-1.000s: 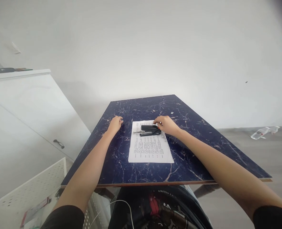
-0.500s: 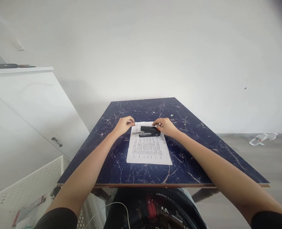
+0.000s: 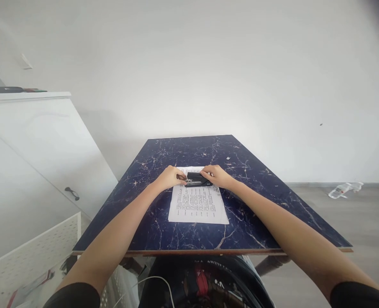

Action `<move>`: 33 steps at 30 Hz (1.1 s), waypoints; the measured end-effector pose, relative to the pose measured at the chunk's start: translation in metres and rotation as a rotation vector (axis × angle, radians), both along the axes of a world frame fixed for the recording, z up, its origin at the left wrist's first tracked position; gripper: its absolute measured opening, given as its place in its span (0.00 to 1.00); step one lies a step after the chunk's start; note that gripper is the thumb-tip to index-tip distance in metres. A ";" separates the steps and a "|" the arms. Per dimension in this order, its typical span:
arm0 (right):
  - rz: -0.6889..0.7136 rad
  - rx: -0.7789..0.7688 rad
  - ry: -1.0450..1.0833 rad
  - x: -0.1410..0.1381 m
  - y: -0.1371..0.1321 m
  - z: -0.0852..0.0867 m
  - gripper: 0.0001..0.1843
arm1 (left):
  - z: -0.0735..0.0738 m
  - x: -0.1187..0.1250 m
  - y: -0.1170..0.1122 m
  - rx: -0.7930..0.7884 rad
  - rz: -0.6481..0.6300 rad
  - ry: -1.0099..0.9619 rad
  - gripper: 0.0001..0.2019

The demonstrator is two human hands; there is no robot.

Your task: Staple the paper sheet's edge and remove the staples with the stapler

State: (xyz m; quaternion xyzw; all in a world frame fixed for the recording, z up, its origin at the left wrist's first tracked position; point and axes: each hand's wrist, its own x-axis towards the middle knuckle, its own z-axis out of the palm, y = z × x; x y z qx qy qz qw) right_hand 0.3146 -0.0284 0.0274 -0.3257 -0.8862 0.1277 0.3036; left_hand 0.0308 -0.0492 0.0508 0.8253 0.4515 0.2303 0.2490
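Note:
A black stapler (image 3: pixel 196 180) lies on its side across printed sheets of paper (image 3: pixel 197 209). My left hand (image 3: pixel 170 178) is at the stapler's left end, with thumb and fingers closed on the metal staple tray that shows there. At the other end my right hand (image 3: pixel 219 176) grips the black body, its fingers over the top edge. The palm side of the right hand is hidden. Both hands rest above the upper part of the paper.
The dark blue marbled table (image 3: pixel 189 149) carries a small white scrap (image 3: pixel 228 158) toward its far right. A white cabinet (image 3: pixel 42 141) and a perforated white basket (image 3: pixel 35 252) stand on the left. Clear plastic packaging (image 3: pixel 345 190) lies on the floor at right.
My left hand has come in from the paper's corner to the stapler's left end. The protruding metal tray now sits farther inside the body. My right fingers have shifted onto the stapler's top.

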 end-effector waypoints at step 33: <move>0.151 -0.291 -0.104 0.017 -0.003 0.019 0.27 | 0.006 -0.035 0.012 -0.226 -0.188 0.020 0.23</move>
